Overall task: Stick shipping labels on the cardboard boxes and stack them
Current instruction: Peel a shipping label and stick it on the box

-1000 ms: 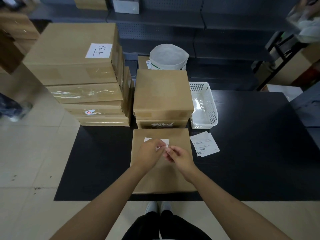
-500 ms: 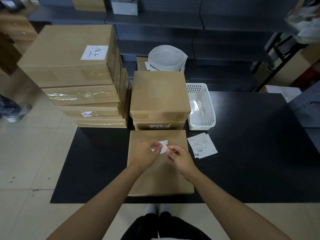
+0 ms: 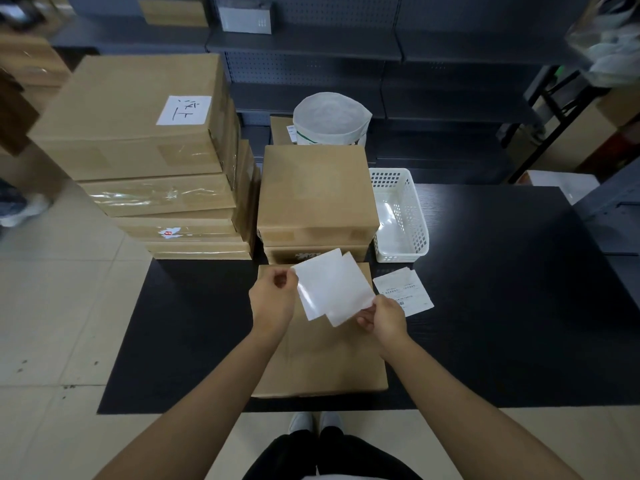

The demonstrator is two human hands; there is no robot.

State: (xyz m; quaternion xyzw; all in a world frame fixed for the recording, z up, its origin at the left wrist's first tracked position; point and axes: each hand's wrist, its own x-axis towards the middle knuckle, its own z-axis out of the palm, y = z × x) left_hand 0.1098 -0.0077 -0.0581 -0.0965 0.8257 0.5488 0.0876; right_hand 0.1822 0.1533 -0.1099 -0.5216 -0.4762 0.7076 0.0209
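A flat cardboard box [image 3: 322,362] lies on the black table [image 3: 502,306] in front of me. Above it I hold two white sheets that are partly peeled apart. My left hand [image 3: 273,299] pinches the upper glossy sheet [image 3: 318,282] at its left corner. My right hand [image 3: 384,317] pinches the lower sheet [image 3: 349,306] at its right corner. I cannot tell which sheet is the label and which the backing. Behind the box stands a stack of two cardboard boxes [image 3: 317,195].
A tall stack of larger boxes [image 3: 145,150] stands at the table's back left. A white plastic basket [image 3: 401,216] sits right of the middle stack, with several loose labels [image 3: 403,289] in front of it. A white bag [image 3: 330,119] and dark shelving lie behind.
The small white piece pinched low over the box has become two large sheets spread apart; my left hand has moved left and up, my right hand right and down.
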